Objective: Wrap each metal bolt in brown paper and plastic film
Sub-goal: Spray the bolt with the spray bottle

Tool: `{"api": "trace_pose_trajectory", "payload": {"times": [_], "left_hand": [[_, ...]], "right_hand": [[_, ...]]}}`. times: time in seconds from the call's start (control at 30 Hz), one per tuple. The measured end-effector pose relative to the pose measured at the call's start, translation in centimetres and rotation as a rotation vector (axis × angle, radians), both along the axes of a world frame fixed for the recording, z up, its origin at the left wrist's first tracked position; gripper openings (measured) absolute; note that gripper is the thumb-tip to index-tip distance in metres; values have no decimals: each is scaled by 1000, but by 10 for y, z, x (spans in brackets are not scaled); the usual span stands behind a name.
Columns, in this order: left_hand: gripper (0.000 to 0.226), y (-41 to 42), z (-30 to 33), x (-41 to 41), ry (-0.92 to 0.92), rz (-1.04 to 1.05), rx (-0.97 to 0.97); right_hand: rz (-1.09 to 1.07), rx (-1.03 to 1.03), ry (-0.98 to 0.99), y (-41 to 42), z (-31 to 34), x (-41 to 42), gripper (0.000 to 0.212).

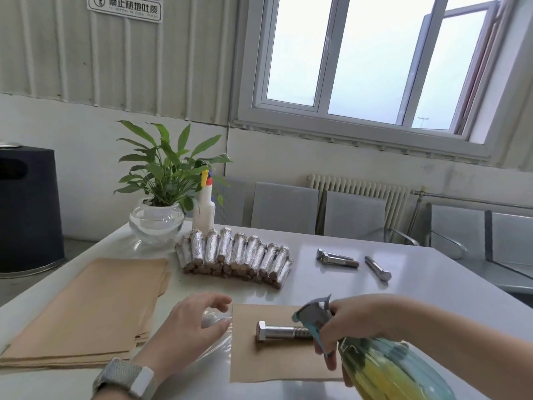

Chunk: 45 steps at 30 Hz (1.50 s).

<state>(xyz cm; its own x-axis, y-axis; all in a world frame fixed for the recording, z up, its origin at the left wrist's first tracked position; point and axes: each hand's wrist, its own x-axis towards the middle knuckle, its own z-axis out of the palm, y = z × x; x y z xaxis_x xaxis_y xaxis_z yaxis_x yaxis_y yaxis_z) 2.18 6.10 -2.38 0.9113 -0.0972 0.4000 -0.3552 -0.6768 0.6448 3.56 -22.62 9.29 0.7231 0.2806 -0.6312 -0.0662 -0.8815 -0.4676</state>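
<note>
One bolt [284,332] lies on one brown paper sheet [268,359]. Beyond the sheet, three bare bolts [350,262] and a row of wrapped bolts [235,256]. Left of it, the left hand [187,333] pinches plastic film [217,336]. Over it, the right hand [350,324] grips a spray bottle [383,368], its nozzle aimed at the bolt.
</note>
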Motion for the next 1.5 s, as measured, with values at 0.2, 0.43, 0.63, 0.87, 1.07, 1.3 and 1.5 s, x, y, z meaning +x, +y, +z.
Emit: {"api": "trace_pose_trajectory", "payload": {"times": [0.2, 0.43, 0.63, 0.87, 1.07, 1.3, 1.5], "left_hand": [[25, -1, 1, 0, 6, 8, -13], [24, -1, 1, 0, 4, 8, -16], [26, -1, 1, 1, -9, 4, -1], [27, -3, 3, 1, -27, 8, 2], [21, -2, 5, 2, -36, -6, 11], [23, -4, 7, 5, -44, 11, 27], [36, -9, 14, 1, -60, 13, 34]], "right_hand": [[-78, -28, 19, -25, 1, -1, 43], [-126, 14, 18, -32, -5, -1, 25], [-166, 201, -221, -46, 31, 21, 29], [-471, 647, -657, -52, 48, 100, 27], [-618, 644, -782, -46, -5, 154, 39], [-587, 636, -770, -51, -27, 174, 33], [-574, 393, -1055, -71, -31, 101, 74]]}}
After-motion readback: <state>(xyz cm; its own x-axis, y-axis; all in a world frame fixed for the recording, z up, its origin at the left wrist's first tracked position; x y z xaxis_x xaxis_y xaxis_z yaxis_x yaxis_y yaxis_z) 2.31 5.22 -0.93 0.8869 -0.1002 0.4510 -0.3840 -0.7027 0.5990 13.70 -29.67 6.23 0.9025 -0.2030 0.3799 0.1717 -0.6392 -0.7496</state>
